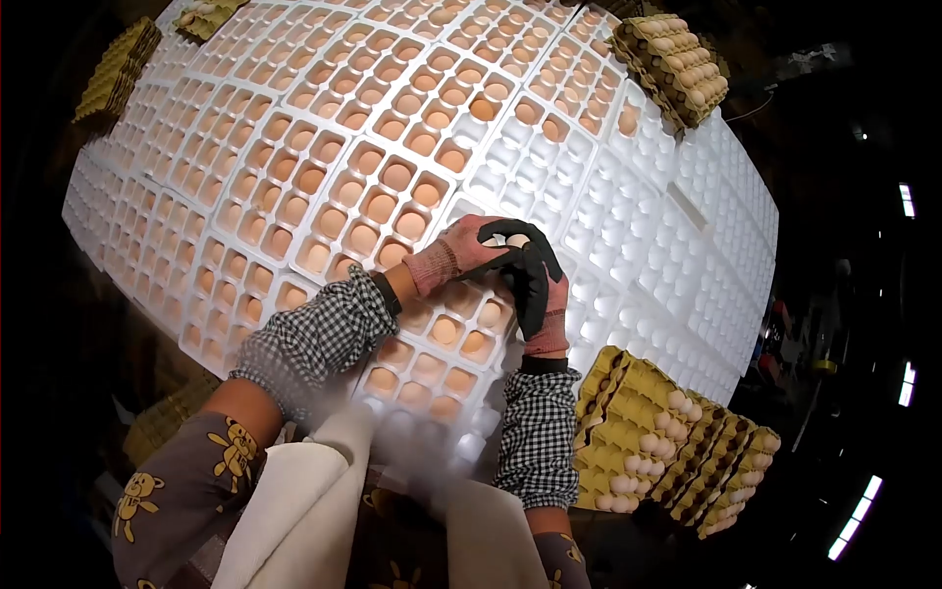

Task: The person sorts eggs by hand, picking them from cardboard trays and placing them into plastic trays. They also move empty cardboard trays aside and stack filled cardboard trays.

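My left hand [459, 251], in a pink and black glove, curls its fingers toward my right hand [538, 287], gloved the same way. The two meet above the white foam egg trays, and pale eggs [517, 240] show between their fingers. How many eggs the hands hold is hidden. Beneath my wrists is a foam tray [402, 360] with brown eggs [445, 332] in its square cells. To the left of my hands, another tray is filled with eggs [380, 206]. Beyond my right hand lie foam trays [530, 167] with bare cells and a few eggs at the far end.
Yellow-brown egg flats [613, 402], partly holding pale eggs, stand at the lower right. A stack of egg-filled flats [677, 64] sits at the far right, and other flats [118, 69] at the far left. Foam trays cover the broad surface ahead.
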The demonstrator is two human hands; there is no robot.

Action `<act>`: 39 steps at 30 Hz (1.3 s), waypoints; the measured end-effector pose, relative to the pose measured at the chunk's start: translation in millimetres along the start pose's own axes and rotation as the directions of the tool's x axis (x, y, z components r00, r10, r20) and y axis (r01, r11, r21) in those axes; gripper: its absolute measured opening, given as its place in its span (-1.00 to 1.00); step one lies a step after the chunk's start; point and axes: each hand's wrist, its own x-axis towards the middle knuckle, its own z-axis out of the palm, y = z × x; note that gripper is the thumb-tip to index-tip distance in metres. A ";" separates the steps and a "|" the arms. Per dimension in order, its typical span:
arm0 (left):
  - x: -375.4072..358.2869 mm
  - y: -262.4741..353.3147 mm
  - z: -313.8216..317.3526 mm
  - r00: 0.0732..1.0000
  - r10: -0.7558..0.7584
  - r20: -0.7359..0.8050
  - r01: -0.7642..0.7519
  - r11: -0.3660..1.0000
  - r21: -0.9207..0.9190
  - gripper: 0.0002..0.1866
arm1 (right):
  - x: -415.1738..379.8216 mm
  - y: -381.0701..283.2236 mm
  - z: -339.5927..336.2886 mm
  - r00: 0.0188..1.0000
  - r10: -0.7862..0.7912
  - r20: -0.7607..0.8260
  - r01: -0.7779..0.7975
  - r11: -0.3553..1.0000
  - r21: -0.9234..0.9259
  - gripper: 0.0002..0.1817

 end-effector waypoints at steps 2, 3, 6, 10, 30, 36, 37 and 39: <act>4.1 0.0 3.6 0.968 0.207 -0.139 -0.182 0.968 0.172 -0.61 | -4.8 -2.1 0.5 0.978 -0.131 -0.160 0.155 0.977 0.149 -0.62; 2.9 3.0 3.2 0.934 0.256 -0.249 -0.153 0.918 0.367 -0.62 | -6.9 -1.1 -3.7 0.955 -0.141 -0.261 0.189 0.968 0.167 -0.64; 0.3 0.1 -7.2 0.923 0.335 -0.190 -0.006 0.505 0.863 -0.55 | -8.4 2.5 -17.9 0.935 0.057 -0.350 0.080 0.928 0.365 -0.66; -10.9 -22.1 -18.3 0.975 0.217 0.037 -0.089 0.233 0.968 -0.38 | -13.8 9.5 -10.0 0.943 -0.014 -0.332 0.048 0.994 0.096 -0.59; -217.7 6.8 -94.8 0.696 0.001 -0.718 0.082 0.993 0.081 -0.48 | 11.8 8.5 -3.4 0.929 -0.370 0.027 0.090 0.154 -0.984 -0.49; -210.2 40.5 -260.3 0.538 -0.235 -0.810 -0.028 0.955 -0.295 -0.63 | 37.4 24.2 -18.7 0.946 -0.321 0.041 0.060 0.047 -0.997 -0.56; -198.2 42.9 -292.3 0.515 -0.289 -0.807 -0.028 0.935 -0.353 -0.63 | 30.1 20.1 -3.5 0.947 -0.320 -0.021 -0.012 0.030 -0.999 -0.57; -176.2 45.7 -355.4 0.503 -0.343 -0.793 -0.009 0.916 -0.402 -0.63 | 18.9 1.5 31.3 0.956 -0.234 -0.178 -0.176 0.031 -0.984 -0.58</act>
